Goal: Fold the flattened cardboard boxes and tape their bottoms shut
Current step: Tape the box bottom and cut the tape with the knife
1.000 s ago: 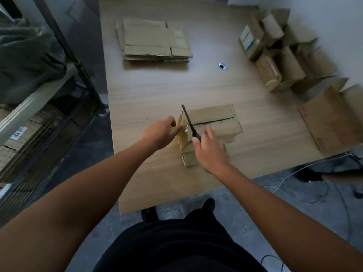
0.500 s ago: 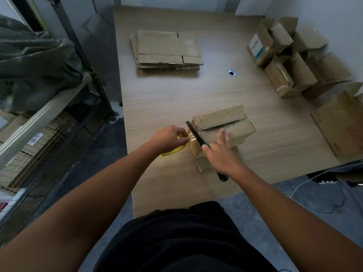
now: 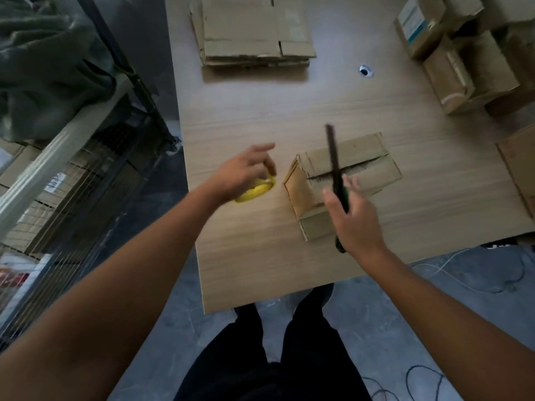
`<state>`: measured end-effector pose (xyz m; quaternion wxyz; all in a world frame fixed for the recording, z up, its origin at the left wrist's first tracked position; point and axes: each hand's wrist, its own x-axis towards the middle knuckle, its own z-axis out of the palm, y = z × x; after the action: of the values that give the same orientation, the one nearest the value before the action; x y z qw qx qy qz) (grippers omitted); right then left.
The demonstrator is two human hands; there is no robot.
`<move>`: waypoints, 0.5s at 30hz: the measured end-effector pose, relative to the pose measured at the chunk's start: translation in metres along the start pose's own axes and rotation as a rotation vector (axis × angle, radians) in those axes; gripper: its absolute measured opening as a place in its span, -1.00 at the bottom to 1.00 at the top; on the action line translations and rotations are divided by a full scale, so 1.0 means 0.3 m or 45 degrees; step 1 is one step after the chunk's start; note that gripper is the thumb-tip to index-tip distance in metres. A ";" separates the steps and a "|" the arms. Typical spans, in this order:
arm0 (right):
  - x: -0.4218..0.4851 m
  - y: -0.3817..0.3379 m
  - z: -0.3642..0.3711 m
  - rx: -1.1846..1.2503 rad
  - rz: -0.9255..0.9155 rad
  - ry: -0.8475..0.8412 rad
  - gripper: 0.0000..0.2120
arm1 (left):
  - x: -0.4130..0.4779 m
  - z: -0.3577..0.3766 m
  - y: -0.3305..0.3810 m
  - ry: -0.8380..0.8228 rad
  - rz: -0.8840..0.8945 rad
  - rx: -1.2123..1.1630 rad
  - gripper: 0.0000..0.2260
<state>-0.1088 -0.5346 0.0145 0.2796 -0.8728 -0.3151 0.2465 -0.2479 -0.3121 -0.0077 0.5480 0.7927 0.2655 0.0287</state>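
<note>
A small folded cardboard box [image 3: 362, 166] lies bottom-up near the table's front edge, its two flaps meeting at a dark seam. My right hand [image 3: 354, 218] is over its near side, gripping a green-handled knife [image 3: 335, 169] whose dark blade points away across the seam. Left of the box my left hand [image 3: 246, 172] rests on a yellow tape roll [image 3: 254, 192] lying on the table, with the fingers partly spread over it. A stack of flattened boxes [image 3: 252, 30] sits at the far side of the table.
Several assembled boxes [image 3: 463, 70] crowd the table's right side, and one more [image 3: 521, 169] is at the right edge. A small round hole [image 3: 365, 70] is in the wooden table [image 3: 260, 256]. A metal rack with cartons [image 3: 58, 175] stands left. Cables lie on the floor.
My left hand moved left away from the box corner to the yellow tape roll. The right hand drew back from the flap and tipped the knife blade more upright over the seam.
</note>
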 end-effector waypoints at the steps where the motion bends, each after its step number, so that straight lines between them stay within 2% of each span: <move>1: 0.010 0.012 0.010 0.089 0.017 0.084 -0.08 | 0.045 -0.016 0.006 -0.091 0.010 -0.054 -0.73; 2: 0.022 0.021 0.026 0.111 0.007 0.157 -0.06 | 0.085 -0.021 0.011 -0.187 0.040 -0.095 -0.69; 5: 0.069 0.034 0.076 -0.011 -0.129 0.361 -0.20 | 0.168 0.002 0.015 -0.360 0.137 -0.206 -0.72; 10: 0.087 0.050 0.082 -0.223 -0.198 0.464 -0.27 | 0.112 0.085 -0.021 -0.228 0.118 -0.250 -0.73; 15: 0.064 0.078 0.018 -0.423 -0.378 0.318 -0.32 | -0.040 0.205 0.029 -0.014 0.020 -0.232 -0.71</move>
<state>-0.0893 -0.5346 -0.0094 0.2023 -0.8745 -0.4391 0.0378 -0.2340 -0.3722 -0.0214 0.6190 0.7418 0.2526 0.0526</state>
